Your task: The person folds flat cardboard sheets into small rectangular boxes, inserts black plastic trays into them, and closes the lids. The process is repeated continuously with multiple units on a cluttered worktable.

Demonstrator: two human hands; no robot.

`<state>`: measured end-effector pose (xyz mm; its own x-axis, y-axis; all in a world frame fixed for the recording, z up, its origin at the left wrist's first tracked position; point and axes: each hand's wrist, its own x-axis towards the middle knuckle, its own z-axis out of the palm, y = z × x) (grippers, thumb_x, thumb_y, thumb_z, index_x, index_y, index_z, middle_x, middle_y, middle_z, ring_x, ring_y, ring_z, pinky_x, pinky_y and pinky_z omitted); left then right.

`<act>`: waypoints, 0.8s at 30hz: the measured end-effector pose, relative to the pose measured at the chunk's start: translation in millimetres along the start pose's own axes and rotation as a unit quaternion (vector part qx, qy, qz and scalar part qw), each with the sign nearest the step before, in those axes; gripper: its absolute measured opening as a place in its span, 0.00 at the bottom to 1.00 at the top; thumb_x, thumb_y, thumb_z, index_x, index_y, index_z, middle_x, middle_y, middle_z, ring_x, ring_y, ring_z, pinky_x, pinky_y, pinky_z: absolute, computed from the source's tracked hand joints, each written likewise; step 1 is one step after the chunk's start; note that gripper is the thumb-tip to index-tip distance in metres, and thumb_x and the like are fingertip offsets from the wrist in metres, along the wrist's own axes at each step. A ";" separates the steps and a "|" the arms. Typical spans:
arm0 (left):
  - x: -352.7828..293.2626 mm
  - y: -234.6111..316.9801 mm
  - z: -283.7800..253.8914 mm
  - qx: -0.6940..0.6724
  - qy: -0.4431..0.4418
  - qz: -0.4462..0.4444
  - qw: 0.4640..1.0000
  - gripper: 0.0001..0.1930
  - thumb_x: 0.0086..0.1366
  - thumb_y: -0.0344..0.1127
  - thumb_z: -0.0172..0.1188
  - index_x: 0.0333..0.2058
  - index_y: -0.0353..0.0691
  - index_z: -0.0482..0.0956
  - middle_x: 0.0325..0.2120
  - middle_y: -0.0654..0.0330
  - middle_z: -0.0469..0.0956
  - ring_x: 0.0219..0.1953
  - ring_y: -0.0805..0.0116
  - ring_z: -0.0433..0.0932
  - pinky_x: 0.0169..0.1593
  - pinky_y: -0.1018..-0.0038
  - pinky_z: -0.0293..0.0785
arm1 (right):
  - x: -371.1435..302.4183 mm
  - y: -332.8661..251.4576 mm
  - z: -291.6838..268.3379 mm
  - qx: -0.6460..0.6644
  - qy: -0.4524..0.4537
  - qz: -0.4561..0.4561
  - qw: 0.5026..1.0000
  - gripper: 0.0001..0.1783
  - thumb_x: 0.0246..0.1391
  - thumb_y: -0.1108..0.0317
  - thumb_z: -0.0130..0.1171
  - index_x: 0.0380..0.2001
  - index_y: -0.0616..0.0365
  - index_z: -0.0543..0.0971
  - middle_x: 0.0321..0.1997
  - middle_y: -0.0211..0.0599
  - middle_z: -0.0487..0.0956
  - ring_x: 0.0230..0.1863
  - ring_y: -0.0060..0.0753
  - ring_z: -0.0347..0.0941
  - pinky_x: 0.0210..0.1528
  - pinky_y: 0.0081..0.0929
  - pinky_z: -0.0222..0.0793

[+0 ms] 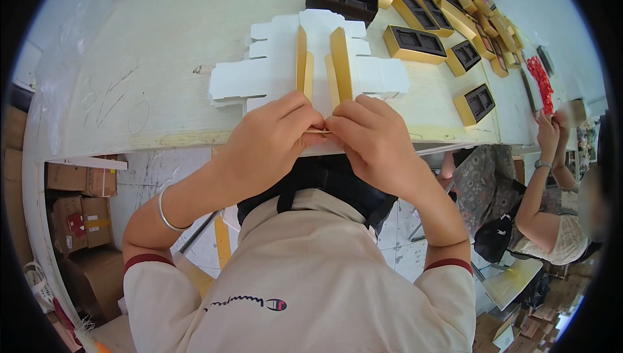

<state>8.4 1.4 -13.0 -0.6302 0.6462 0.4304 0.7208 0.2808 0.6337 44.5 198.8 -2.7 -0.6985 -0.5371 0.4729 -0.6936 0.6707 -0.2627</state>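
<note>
Both hands are at the table's front edge, close together in the middle. My left hand (276, 129) is closed, its fingertips pinching the near end of a gold cardboard box blank (339, 61). Facing it, my right hand (373, 135) pinches the same near end, thumb and fingers pressed together. Two long gold sides of the blank stand upright, running away from me, with smaller flaps beside them. Beneath and around it lie flat white cardboard blanks (243, 77) with cut tabs. The fingers hide most of the folded near edge.
A dark brown plastic tray (342, 1) sits behind the blanks. Several gold boxes with black inserts (415, 43) spread to the right, with a heap at the far right. A co-worker's hands (549, 133) hold something near red material (540, 84). Cardboard cartons (81, 223) stand below left.
</note>
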 end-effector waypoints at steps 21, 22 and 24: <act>16.5 22.4 -36.5 0.443 0.139 0.128 0.876 0.24 0.47 0.38 0.68 0.46 0.48 0.79 0.51 0.65 0.72 0.40 0.66 0.69 0.42 0.71 0.64 | 36.3 16.3 -23.1 -0.323 0.084 -0.105 0.937 0.09 0.32 0.71 0.57 0.23 0.57 0.74 0.20 0.30 0.66 0.30 0.30 0.64 0.30 0.25 0.57; 15.7 18.6 -32.0 0.442 0.120 0.118 0.881 0.22 0.47 0.36 0.67 0.45 0.47 0.79 0.48 0.65 0.74 0.37 0.67 0.70 0.40 0.72 0.65 | 40.2 15.2 -21.9 -0.358 0.097 -0.115 0.922 0.09 0.29 0.70 0.58 0.22 0.57 0.73 0.21 0.30 0.66 0.29 0.29 0.63 0.30 0.23 0.56; 15.5 11.7 -27.8 0.425 0.104 0.103 0.893 0.18 0.48 0.32 0.66 0.41 0.46 0.79 0.42 0.65 0.76 0.33 0.66 0.72 0.36 0.74 0.67 | 44.5 12.7 -25.6 -0.342 0.076 -0.104 0.931 0.12 0.34 0.70 0.59 0.29 0.56 0.75 0.24 0.29 0.67 0.30 0.30 0.63 0.31 0.26 0.57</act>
<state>-0.9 -5.1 18.9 -0.4356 0.6247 0.6481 0.7308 0.6658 -0.1507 9.2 196.5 36.6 -0.4918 -0.6480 0.5816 -0.5005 0.7570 0.4202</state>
